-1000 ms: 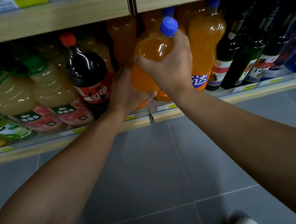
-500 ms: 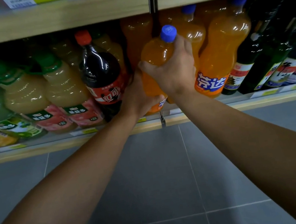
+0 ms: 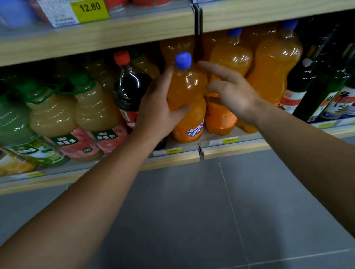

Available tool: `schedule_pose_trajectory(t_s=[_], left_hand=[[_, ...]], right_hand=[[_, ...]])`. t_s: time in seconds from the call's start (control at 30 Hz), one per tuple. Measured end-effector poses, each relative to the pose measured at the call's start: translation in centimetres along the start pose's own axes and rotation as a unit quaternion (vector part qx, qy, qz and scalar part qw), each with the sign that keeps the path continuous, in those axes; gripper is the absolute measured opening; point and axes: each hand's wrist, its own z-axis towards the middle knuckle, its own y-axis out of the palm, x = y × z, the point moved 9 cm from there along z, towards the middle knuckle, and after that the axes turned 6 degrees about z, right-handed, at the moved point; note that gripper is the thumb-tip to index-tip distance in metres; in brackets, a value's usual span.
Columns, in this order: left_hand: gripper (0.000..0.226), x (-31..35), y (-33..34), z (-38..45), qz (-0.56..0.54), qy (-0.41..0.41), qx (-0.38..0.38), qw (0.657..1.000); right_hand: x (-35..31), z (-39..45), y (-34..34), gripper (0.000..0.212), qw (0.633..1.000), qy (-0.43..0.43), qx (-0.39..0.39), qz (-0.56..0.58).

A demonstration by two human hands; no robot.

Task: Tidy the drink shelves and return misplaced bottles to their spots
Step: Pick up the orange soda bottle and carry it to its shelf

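Your left hand [image 3: 158,107] holds the orange soda bottle [image 3: 187,100] at the centre of the frame: fingers lie up its left shoulder and the thumb hooks across its narrow waist. The bottle is glossy, see-through plastic with a bulging upper body, a pinched middle and a ribbed blue screw cap [image 3: 183,60]; it stands upright on the lower shelf [image 3: 85,174], whose front edge is pale wood grain. Your right hand [image 3: 232,90] hovers just beside its right flank, fingers spread and loosely bent, gripping nothing. To the right stand more orange bottles [image 3: 274,66] of the same waisted shape, then dark glass bottles [image 3: 325,84]. Left of your hand is a dark cola bottle [image 3: 130,88] with a red cap, then ridged pale juice jugs [image 3: 51,116] with green caps. Yellow price tags [image 3: 89,8] line the upper shelf.
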Motion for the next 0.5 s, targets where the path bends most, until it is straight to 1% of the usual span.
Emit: schedule_pose_trajectory(t_s=[0.03, 0.1, 0.17, 0.23, 0.27, 0.37, 0.5], left_hand=[[0.098, 0.2, -0.3, 0.2, 0.027, -0.003, 0.007, 1.000], [0.097, 1.3, -1.1, 0.5, 0.098, 0.018, 0.030, 0.995], [0.096, 2.4, -1.6, 0.7, 0.176, 0.035, 0.054, 0.982], [0.098, 2.7, -1.5, 1.2, 0.210, 0.026, 0.051, 0.976], [0.099, 2.5, -1.1, 1.5, 0.201, 0.015, 0.035, 0.979], [0.098, 1.6, -0.6, 2.7, 0.123, -0.033, -0.004, 0.992], [0.099, 1.3, -0.3, 3.3, 0.065, -0.047, -0.015, 0.997]], right_hand=[[0.0, 0.0, 0.2, 0.066, 1.000, -0.001, -0.006, -0.005], [-0.1, -0.1, 0.4, 0.074, 1.000, -0.004, -0.010, 0.001], [-0.1, -0.2, 0.1, 0.078, 1.000, -0.004, -0.006, 0.011], [-0.2, -0.3, -0.4, 0.082, 1.000, -0.005, 0.003, 0.011], [-0.2, -0.3, -0.6, 0.083, 1.000, -0.007, 0.005, 0.011], [-0.3, -0.2, -0.7, 0.078, 1.000, -0.008, 0.001, 0.022], [-0.2, -0.3, -0.5, 0.075, 0.999, -0.004, -0.002, 0.046]])
